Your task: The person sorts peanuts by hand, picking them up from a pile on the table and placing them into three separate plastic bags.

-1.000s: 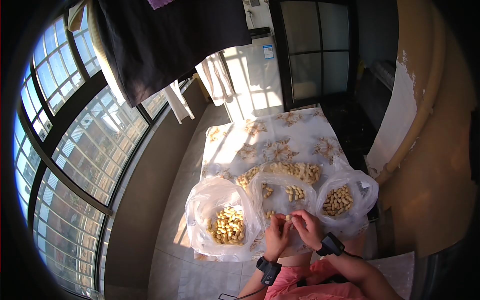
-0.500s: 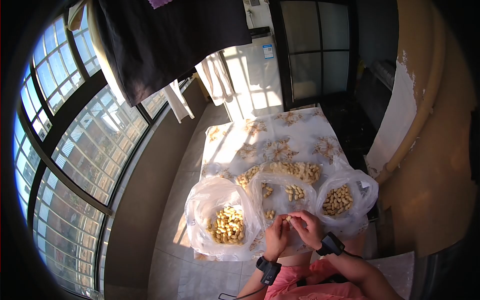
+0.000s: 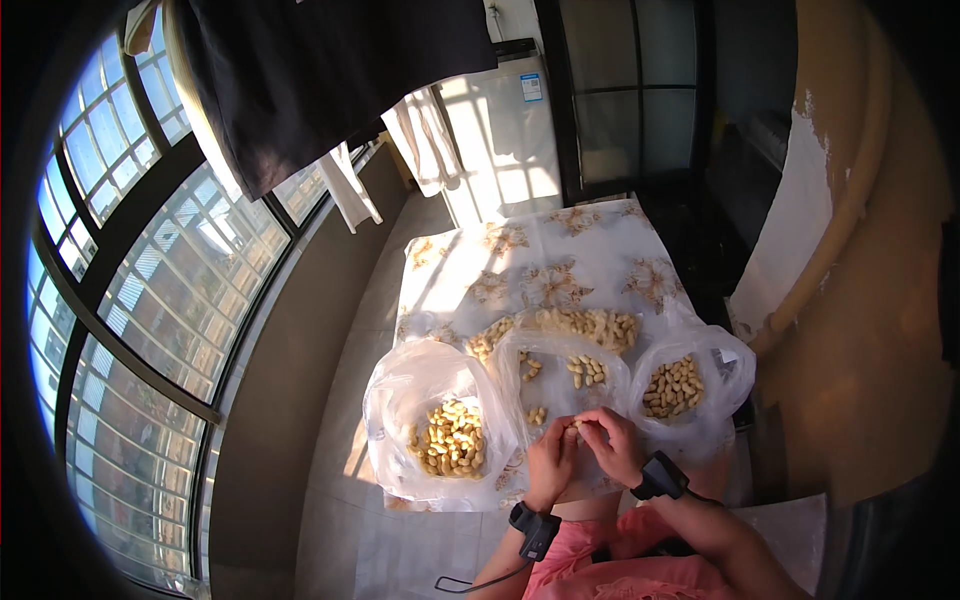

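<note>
My left hand and my right hand meet at the near edge of the table, fingertips pinched together on one peanut. They hover over the middle plastic bag, which holds a few peanuts. To the left a bigger clear bag is full of empty shells. At the right, a third bag holds shelled kernels. Each wrist wears a black band.
A pile of unshelled peanuts lies behind the bags on the flowered tablecloth. Barred windows curve along the left. Dark clothes hang overhead. A peeling wall stands close at the right, a glass door beyond.
Both hands stay together on the peanut, fingers working slightly. The camera has tipped a little, shifting the whole scene up and left.
</note>
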A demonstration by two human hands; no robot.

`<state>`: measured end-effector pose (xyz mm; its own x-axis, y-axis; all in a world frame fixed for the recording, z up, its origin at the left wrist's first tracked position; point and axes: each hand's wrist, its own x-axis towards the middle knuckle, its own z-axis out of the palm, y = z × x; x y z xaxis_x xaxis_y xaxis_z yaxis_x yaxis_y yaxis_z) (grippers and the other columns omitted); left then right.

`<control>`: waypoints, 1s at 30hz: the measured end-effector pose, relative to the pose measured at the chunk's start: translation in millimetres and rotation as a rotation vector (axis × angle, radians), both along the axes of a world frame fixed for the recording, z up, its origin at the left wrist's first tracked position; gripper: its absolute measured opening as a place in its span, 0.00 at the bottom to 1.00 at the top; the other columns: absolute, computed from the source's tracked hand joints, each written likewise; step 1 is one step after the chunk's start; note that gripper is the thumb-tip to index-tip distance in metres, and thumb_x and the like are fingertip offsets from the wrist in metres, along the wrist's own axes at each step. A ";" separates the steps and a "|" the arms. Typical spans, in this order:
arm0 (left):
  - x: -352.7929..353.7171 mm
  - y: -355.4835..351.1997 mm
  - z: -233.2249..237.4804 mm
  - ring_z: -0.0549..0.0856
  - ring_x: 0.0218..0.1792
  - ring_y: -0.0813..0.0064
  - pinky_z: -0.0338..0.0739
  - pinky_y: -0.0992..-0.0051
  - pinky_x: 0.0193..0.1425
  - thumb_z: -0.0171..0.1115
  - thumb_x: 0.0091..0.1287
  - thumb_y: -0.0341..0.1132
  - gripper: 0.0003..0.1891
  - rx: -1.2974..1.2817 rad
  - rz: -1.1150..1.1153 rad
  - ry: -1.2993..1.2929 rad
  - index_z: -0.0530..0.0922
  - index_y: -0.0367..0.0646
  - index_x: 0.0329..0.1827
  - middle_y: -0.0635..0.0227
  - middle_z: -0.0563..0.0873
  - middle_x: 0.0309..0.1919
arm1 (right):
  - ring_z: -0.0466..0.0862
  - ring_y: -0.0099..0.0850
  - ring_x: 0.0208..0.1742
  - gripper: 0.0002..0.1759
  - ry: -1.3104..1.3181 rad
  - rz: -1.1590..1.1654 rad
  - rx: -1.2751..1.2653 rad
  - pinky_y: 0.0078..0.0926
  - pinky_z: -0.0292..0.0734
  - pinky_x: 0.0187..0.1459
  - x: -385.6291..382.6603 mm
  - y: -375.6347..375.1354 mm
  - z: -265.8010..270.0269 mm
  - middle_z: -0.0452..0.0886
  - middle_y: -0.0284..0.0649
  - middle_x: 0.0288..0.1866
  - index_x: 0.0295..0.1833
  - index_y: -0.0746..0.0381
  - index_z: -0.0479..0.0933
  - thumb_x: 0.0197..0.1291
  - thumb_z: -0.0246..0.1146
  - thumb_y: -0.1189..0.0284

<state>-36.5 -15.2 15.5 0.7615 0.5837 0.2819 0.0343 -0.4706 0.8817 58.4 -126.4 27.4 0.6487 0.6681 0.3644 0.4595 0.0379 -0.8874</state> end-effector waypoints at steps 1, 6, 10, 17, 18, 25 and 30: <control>-1.1 -0.9 -0.8 0.89 0.34 0.50 0.80 0.61 0.38 0.58 0.77 0.34 0.09 0.018 0.003 0.006 0.81 0.41 0.53 0.52 0.87 0.32 | 0.87 0.38 0.39 0.08 -0.053 -0.016 0.027 0.30 0.80 0.40 0.6 1.4 -4.9 0.84 0.46 0.40 0.52 0.63 0.79 0.72 0.62 0.72; -2.2 -1.6 1.6 0.89 0.33 0.53 0.80 0.62 0.37 0.58 0.77 0.34 0.08 0.009 0.000 -0.004 0.81 0.41 0.52 0.54 0.87 0.31 | 0.86 0.37 0.37 0.07 -0.044 -0.012 -0.004 0.29 0.79 0.40 -0.1 1.2 -2.6 0.84 0.45 0.39 0.52 0.63 0.79 0.73 0.61 0.74; -6.1 -2.8 -8.7 0.88 0.30 0.63 0.79 0.68 0.35 0.56 0.79 0.34 0.08 -0.065 0.022 -0.067 0.79 0.42 0.54 0.59 0.86 0.29 | 0.85 0.30 0.36 0.09 0.028 0.015 0.009 0.26 0.79 0.39 -1.2 1.9 -7.4 0.83 0.42 0.39 0.55 0.64 0.78 0.75 0.59 0.73; -16.0 -15.0 -6.1 0.77 0.23 0.82 0.72 0.78 0.29 0.55 0.81 0.35 0.09 -0.032 0.075 -0.352 0.76 0.38 0.52 0.70 0.80 0.23 | 0.82 0.23 0.34 0.13 0.244 0.041 0.072 0.22 0.79 0.37 1.5 1.4 -21.9 0.82 0.38 0.37 0.61 0.66 0.73 0.79 0.55 0.72; -21.5 -16.4 -0.2 0.79 0.23 0.82 0.73 0.79 0.30 0.56 0.80 0.32 0.07 -0.011 0.092 -0.372 0.77 0.38 0.52 0.70 0.80 0.23 | 0.82 0.23 0.33 0.12 0.213 0.041 0.058 0.22 0.78 0.37 1.4 2.5 -25.3 0.82 0.38 0.37 0.61 0.66 0.73 0.79 0.54 0.72; -71.9 45.3 39.9 0.82 0.22 0.73 0.74 0.74 0.28 0.66 0.74 0.30 0.07 0.222 0.383 -0.241 0.80 0.40 0.50 0.65 0.84 0.25 | 0.83 0.24 0.31 0.12 0.188 0.025 0.009 0.23 0.78 0.35 0.0 2.6 -17.6 0.82 0.38 0.35 0.58 0.66 0.75 0.79 0.55 0.70; -101.2 77.6 44.8 0.76 0.20 0.80 0.69 0.76 0.27 0.70 0.68 0.27 0.15 0.166 0.565 -0.063 0.74 0.38 0.53 0.68 0.80 0.21 | 0.82 0.24 0.32 0.11 0.229 0.033 0.037 0.23 0.79 0.36 -0.4 3.9 -18.3 0.82 0.38 0.36 0.58 0.66 0.74 0.78 0.55 0.72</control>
<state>-137.7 62.4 60.2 0.3241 0.8378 0.4393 0.2695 -0.5269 0.8061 58.0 -122.5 9.1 0.6952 0.6794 0.2346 0.2441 0.0838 -0.9661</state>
